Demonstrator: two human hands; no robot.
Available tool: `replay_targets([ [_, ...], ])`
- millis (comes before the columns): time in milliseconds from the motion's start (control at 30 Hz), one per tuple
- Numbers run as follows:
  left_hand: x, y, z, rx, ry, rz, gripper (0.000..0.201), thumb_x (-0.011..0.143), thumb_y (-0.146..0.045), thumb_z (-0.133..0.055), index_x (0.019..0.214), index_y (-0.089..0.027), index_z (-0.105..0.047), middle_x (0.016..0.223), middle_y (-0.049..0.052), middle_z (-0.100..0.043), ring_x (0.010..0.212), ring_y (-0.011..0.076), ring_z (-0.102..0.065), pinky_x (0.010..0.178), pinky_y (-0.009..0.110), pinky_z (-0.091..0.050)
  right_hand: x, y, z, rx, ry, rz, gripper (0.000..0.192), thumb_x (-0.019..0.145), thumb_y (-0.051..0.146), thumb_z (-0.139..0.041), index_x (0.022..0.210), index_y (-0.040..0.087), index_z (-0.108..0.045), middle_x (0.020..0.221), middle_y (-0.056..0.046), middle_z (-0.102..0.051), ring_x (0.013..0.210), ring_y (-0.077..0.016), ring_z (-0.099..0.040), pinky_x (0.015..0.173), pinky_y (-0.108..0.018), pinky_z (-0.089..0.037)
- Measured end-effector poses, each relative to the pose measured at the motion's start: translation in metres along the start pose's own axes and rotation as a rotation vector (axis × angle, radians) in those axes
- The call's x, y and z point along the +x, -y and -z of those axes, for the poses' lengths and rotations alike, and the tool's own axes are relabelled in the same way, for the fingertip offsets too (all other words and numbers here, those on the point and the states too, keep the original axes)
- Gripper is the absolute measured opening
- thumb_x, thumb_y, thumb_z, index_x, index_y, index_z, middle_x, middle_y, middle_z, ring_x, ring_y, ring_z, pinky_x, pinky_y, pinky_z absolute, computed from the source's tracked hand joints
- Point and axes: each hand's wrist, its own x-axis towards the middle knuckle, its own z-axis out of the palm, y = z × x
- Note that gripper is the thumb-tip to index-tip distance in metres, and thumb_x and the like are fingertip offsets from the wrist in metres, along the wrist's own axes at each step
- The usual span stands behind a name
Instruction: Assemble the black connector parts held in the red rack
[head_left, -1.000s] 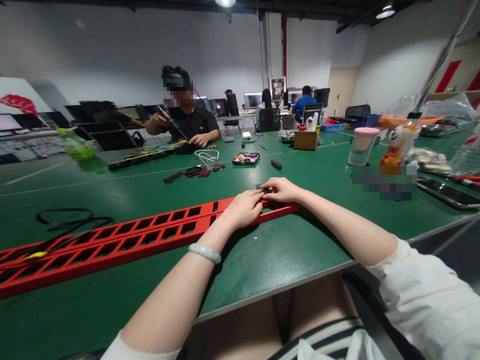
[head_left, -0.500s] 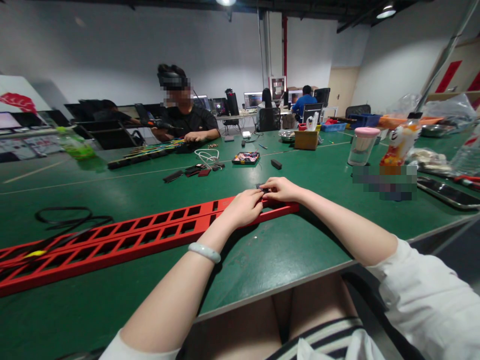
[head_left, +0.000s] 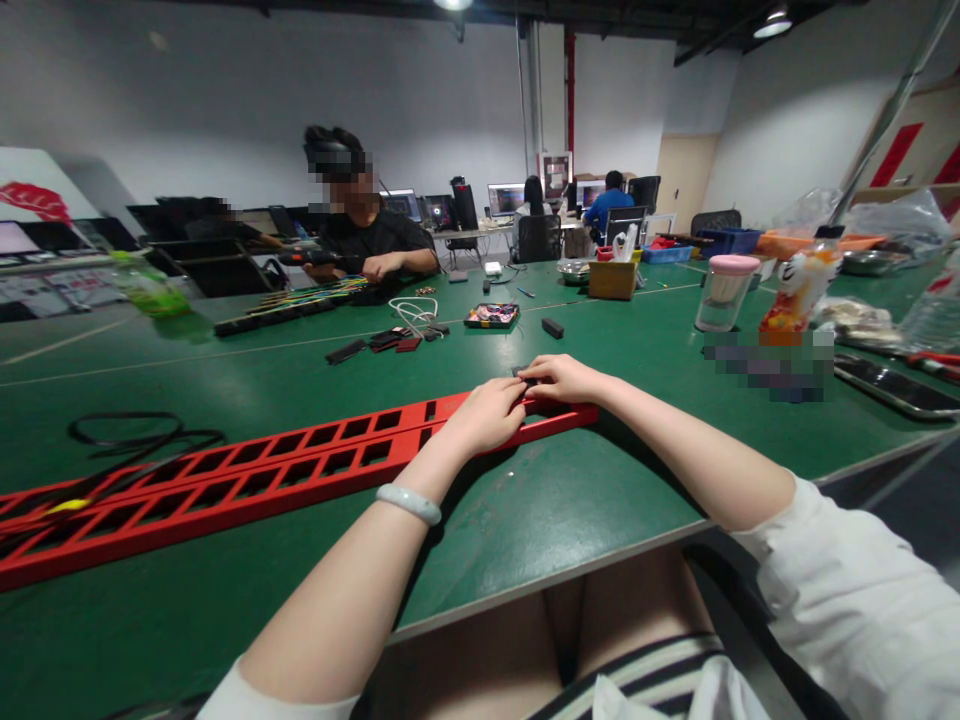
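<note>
A long red slotted frame point(head_left: 405, 445) lies slantwise on the green table. At its right end my left hand point(head_left: 493, 412) rests across the frame, its bent fingers meeting those of my right hand. My right hand point(head_left: 564, 380) comes in from the right, fingers curled down and pinched. A small black piece point(head_left: 519, 371) shows at the fingertips of both hands; most of it is covered, so its kind cannot be made out. Black cables point(head_left: 142, 440) with a yellow tie lie over the frame's left part.
Beyond the frame lie dark and red pieces point(head_left: 386, 340), a small tray point(head_left: 492, 316) and a black block point(head_left: 553, 328). To the right stand a pink-lidded cup point(head_left: 724, 295), a bottle point(head_left: 801, 290) and a phone point(head_left: 896, 385). Across the table a person point(head_left: 375, 235) holds a power drill point(head_left: 304, 258).
My hands stay in nearly the same place at the frame's end. Across the table, the person's hand and drill have shifted slightly.
</note>
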Motion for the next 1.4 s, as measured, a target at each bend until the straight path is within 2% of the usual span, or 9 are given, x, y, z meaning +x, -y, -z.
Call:
replay_targets([
  [200,-0.001,0.001,-0.001,0.000,-0.004,0.019,0.037,0.082,-0.024,-0.039,0.116,-0.015,-0.051,0.120,0.007,-0.051,0.108,0.0196,-0.047,0.095,0.030,-0.034,0.000,-0.004,0.000,0.063,0.000,-0.043,0.040,0.078,0.036,-0.052,0.112,0.016,-0.056,0.100,-0.007,-0.059,0.085,-0.0145,-0.056,0.075,-0.024,-0.042],
  [433,-0.001,0.000,0.000,-0.006,0.006,0.017,0.037,0.082,-0.023,-0.039,0.116,-0.016,-0.050,0.120,0.006,-0.051,0.108,0.0197,-0.047,0.095,0.030,-0.033,0.000,-0.003,0.000,0.065,0.012,-0.019,0.041,0.079,0.036,-0.050,0.114,0.016,-0.054,0.102,-0.008,-0.058,0.089,-0.0156,-0.056,0.078,-0.025,-0.041],
  [900,0.000,0.002,-0.002,-0.002,-0.009,-0.014,0.035,0.081,-0.021,-0.040,0.114,-0.017,-0.052,0.118,0.006,-0.053,0.106,0.0195,-0.049,0.093,0.031,-0.036,0.000,0.002,-0.002,-0.094,0.028,0.067,0.036,0.083,0.032,-0.044,0.112,0.013,-0.055,0.109,-0.011,-0.057,0.099,-0.0177,-0.053,0.084,-0.026,-0.040],
  [1167,0.001,0.003,-0.005,-0.017,-0.032,-0.011,0.038,0.078,-0.018,-0.041,0.115,-0.017,-0.051,0.117,0.006,-0.053,0.105,0.0194,-0.049,0.093,0.031,-0.036,-0.002,0.026,0.001,-0.224,0.145,-0.033,0.033,0.087,0.027,-0.038,0.112,0.013,-0.053,0.107,-0.012,-0.060,0.095,-0.0185,-0.057,0.082,-0.028,-0.039],
  [1400,0.000,0.002,-0.003,-0.030,-0.025,-0.004,0.040,0.077,-0.018,-0.041,0.117,-0.017,-0.050,0.119,0.006,-0.052,0.106,0.0191,-0.048,0.094,0.030,-0.035,-0.005,0.042,-0.002,-0.292,0.136,-0.130,0.039,0.084,0.033,-0.043,0.115,0.010,-0.048,0.112,-0.016,-0.055,0.098,-0.0201,-0.054,0.083,-0.028,-0.038],
])
